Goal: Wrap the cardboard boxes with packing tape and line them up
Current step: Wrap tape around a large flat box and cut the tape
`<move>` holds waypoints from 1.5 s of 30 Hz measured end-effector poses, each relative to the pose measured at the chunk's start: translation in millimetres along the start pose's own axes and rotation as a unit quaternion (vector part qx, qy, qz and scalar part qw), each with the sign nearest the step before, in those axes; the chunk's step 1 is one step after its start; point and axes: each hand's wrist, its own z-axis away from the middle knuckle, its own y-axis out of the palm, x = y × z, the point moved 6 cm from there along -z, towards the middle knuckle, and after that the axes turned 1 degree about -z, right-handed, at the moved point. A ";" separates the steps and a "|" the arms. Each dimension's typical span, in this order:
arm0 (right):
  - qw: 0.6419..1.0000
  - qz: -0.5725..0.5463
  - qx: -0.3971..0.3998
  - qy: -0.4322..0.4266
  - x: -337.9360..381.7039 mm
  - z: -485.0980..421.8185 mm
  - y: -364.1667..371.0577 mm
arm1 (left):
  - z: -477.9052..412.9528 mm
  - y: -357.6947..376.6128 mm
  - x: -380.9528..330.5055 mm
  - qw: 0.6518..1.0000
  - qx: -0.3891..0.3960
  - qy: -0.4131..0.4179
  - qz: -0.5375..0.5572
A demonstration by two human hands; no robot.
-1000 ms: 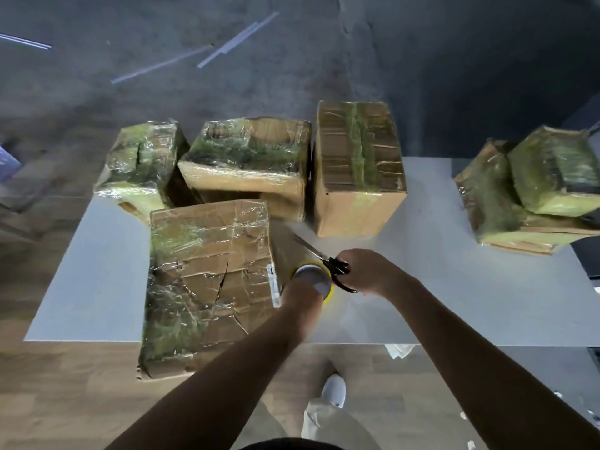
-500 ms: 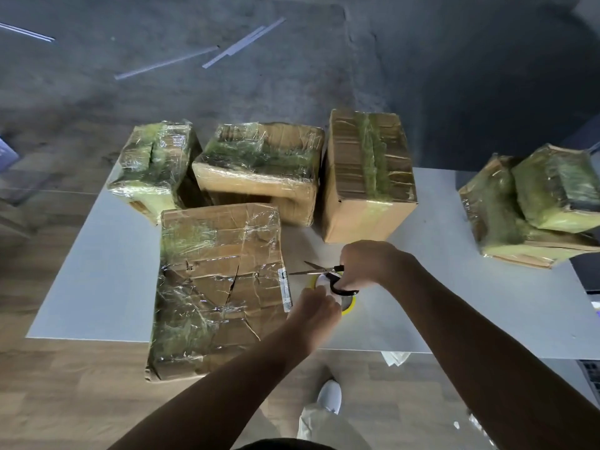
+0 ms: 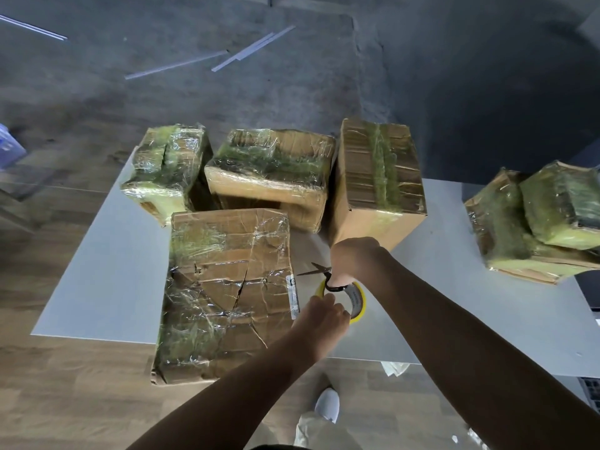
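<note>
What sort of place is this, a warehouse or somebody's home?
Likely a small packing or shipping workspace, though I can't tell what kind of building. A plain grey table holds several tape-wrapped cardboard boxes, and the right hand grips scissors by a yellow tape roll.

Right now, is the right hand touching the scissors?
Touching. The head view shows the right hand gripping the scissors, a finger through the black handle loop, just above the tape roll.
</note>
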 end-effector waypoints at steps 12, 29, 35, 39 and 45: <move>0.995 -0.098 0.033 0.008 -8.6 -5.0 2.8 | -1.1 0.2 -0.1 1.000 -0.020 0.007 0.015; 0.997 0.071 0.034 -0.004 5.7 -16.5 -1.1 | 3.6 -4.9 -0.6 0.999 -0.002 0.029 0.021; 0.996 0.086 0.005 -0.023 -2.6 -11.6 14.8 | 0.3 1.6 -4.9 0.998 0.010 0.052 0.026; 0.999 0.021 -0.025 0.013 -30.3 -6.0 26.2 | -4.2 2.6 -5.5 0.998 0.022 0.058 0.029; 0.996 -0.060 -0.027 0.061 -75.4 -6.9 78.3 | -19.9 4.3 -11.6 0.997 0.049 0.061 0.012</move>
